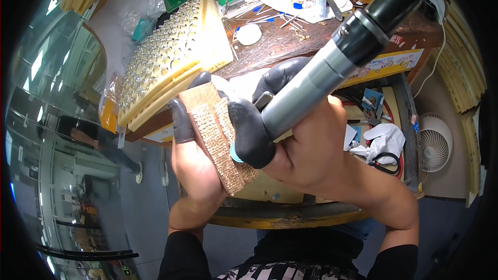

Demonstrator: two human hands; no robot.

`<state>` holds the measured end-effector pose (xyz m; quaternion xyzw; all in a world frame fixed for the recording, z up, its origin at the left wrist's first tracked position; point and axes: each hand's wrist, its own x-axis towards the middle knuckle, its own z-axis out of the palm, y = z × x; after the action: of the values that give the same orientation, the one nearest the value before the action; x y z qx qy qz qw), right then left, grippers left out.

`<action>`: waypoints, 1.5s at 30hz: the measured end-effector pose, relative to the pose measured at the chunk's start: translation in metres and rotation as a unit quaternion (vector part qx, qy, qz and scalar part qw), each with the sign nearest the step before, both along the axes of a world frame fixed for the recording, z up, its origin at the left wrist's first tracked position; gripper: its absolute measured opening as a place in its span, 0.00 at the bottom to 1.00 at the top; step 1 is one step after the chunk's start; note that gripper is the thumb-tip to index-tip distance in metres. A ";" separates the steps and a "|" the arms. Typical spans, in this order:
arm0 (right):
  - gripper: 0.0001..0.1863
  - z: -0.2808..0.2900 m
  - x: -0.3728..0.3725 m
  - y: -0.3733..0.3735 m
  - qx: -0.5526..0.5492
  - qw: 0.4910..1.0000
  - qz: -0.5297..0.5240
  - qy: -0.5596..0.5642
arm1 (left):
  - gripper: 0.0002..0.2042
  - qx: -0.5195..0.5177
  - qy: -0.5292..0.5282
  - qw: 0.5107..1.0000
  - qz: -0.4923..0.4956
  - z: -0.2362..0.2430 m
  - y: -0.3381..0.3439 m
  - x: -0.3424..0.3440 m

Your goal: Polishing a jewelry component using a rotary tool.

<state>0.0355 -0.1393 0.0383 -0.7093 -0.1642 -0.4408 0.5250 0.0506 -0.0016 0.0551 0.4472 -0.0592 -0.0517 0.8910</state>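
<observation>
My left hand (194, 168), with black covers on its fingertips, grips a wooden block (201, 96) from the side and from beneath. Rows of small gold-coloured textured pieces (219, 150) cover the block's face. In my right hand (316, 148) is a thick grey and black rotary handpiece (314, 85), tilted with its rear end up to the right. Black-covered fingers of that hand close around its front end, right beside the block. They hide the working tip. A small light-blue round part (236, 153) shows between these fingers and the block.
A board of many shiny round pieces (163, 46) stands at the bench's left. Thin metal tools (267, 16), a white round lid (249, 34) and plastic bags lie behind. Below, an open drawer (410, 140) holds black-handled scissors (386, 163) and crumpled white paper (386, 141). A fan (434, 142) stands right.
</observation>
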 end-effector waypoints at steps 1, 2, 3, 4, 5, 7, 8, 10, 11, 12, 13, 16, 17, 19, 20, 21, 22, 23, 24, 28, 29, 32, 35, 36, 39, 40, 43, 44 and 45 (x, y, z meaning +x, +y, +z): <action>0.12 0.000 0.000 0.000 0.002 1.000 -0.001 -0.005 | 0.27 0.000 0.000 1.000 0.000 0.001 0.000 0.000; 0.12 -0.001 0.000 0.000 0.002 1.000 -0.001 -0.005 | 0.27 -0.001 0.006 1.000 0.003 0.002 -0.001 -0.001; 0.12 -0.001 -0.001 -0.001 0.005 1.000 0.004 0.009 | 0.27 -0.001 0.012 1.000 0.006 0.003 -0.002 -0.002; 0.12 -0.002 -0.001 -0.001 0.009 1.000 0.010 0.023 | 0.27 -0.001 0.012 1.000 0.007 0.002 -0.002 -0.002; 0.12 -0.001 -0.002 -0.002 0.010 1.000 0.014 0.025 | 0.27 -0.008 0.011 1.000 0.009 0.001 -0.002 -0.001; 0.12 0.000 -0.001 -0.002 0.007 1.000 0.018 0.024 | 0.27 -0.015 0.010 1.000 0.011 0.001 -0.002 -0.001; 0.12 0.001 0.000 -0.001 0.004 1.000 0.021 0.022 | 0.27 -0.015 0.010 1.000 0.008 0.002 -0.002 -0.001; 0.12 -0.003 0.000 -0.002 -0.002 1.000 0.015 0.010 | 0.27 -0.016 0.010 1.000 0.004 0.002 -0.001 -0.001; 0.12 -0.004 0.000 -0.003 -0.008 1.000 0.010 -0.002 | 0.27 -0.009 0.009 1.000 -0.001 0.001 0.001 0.000; 0.12 -0.004 0.000 -0.004 -0.008 1.000 0.009 -0.002 | 0.27 -0.003 0.009 1.000 -0.006 0.000 0.003 0.000; 0.11 -0.004 -0.001 -0.004 -0.007 1.000 0.012 0.006 | 0.27 -0.003 0.009 1.000 -0.005 0.000 0.002 0.000; 0.12 -0.002 0.000 -0.005 -0.004 1.000 0.028 0.010 | 0.27 0.007 0.002 1.000 0.017 0.000 0.000 0.000; 0.12 -0.001 0.000 -0.006 -0.002 0.999 0.040 0.007 | 0.27 0.007 -0.005 1.000 0.009 0.000 0.000 0.000; 0.12 -0.003 0.000 -0.003 0.005 0.999 0.031 0.007 | 0.27 0.006 -0.011 1.000 0.001 0.000 0.000 0.000; 0.11 -0.003 0.000 -0.002 0.012 1.000 0.022 0.006 | 0.27 0.008 -0.013 1.000 0.002 0.000 0.001 0.001; 0.11 -0.003 -0.001 -0.003 0.011 1.000 0.021 0.006 | 0.27 0.010 -0.015 1.000 0.002 0.000 0.001 0.001; 0.11 -0.004 0.000 -0.004 0.000 1.000 0.020 0.007 | 0.27 0.010 -0.015 1.000 0.003 0.000 0.001 0.001; 0.11 -0.004 0.000 -0.004 -0.010 1.000 0.019 0.008 | 0.27 0.006 -0.008 1.000 0.009 0.000 0.000 0.000; 0.11 -0.005 0.001 -0.004 -0.010 1.000 0.020 0.007 | 0.27 0.002 -0.002 1.000 0.015 -0.001 0.000 0.000; 0.11 -0.003 0.002 -0.003 -0.002 1.000 0.025 0.001 | 0.27 0.026 -0.009 0.999 0.016 0.000 0.001 0.001; 0.11 -0.003 0.001 -0.003 0.002 1.000 0.028 0.006 | 0.27 0.019 -0.014 1.000 0.003 0.001 0.002 0.001; 0.11 -0.003 0.001 -0.002 0.005 1.000 0.024 0.004 | 0.27 0.013 -0.018 1.000 -0.007 0.000 0.001 0.001; 0.10 -0.002 0.001 -0.002 0.020 0.999 0.027 -0.009 | 0.27 0.005 -0.015 1.000 -0.004 0.000 0.000 0.000; 0.10 -0.002 0.001 -0.002 0.017 1.000 0.022 -0.009 | 0.28 -0.003 -0.010 1.000 -0.003 0.001 -0.001 0.000; 0.10 -0.004 0.003 0.000 0.018 0.999 0.027 -0.010 | 0.28 -0.006 -0.009 1.000 -0.001 0.000 0.001 0.000; 0.10 -0.003 0.002 -0.001 0.020 0.999 0.034 -0.012 | 0.28 -0.006 -0.010 1.000 -0.001 0.000 0.001 0.000; 0.10 -0.005 0.002 -0.002 0.024 0.999 0.027 -0.014 | 0.28 0.001 -0.022 1.000 0.001 -0.002 0.002 0.002; 0.10 -0.005 0.003 -0.002 0.024 0.999 0.027 -0.014 | 0.28 0.004 -0.024 1.000 -0.003 -0.002 0.002 0.002; 0.10 -0.005 0.004 -0.003 0.013 0.999 0.030 -0.021 | 0.28 0.007 -0.027 1.000 -0.008 -0.002 0.003 0.002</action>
<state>0.0395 -0.1425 0.0329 -0.6879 -0.1905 -0.4418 0.5434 0.0530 0.0010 0.0529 0.4542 -0.0859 -0.0472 0.8855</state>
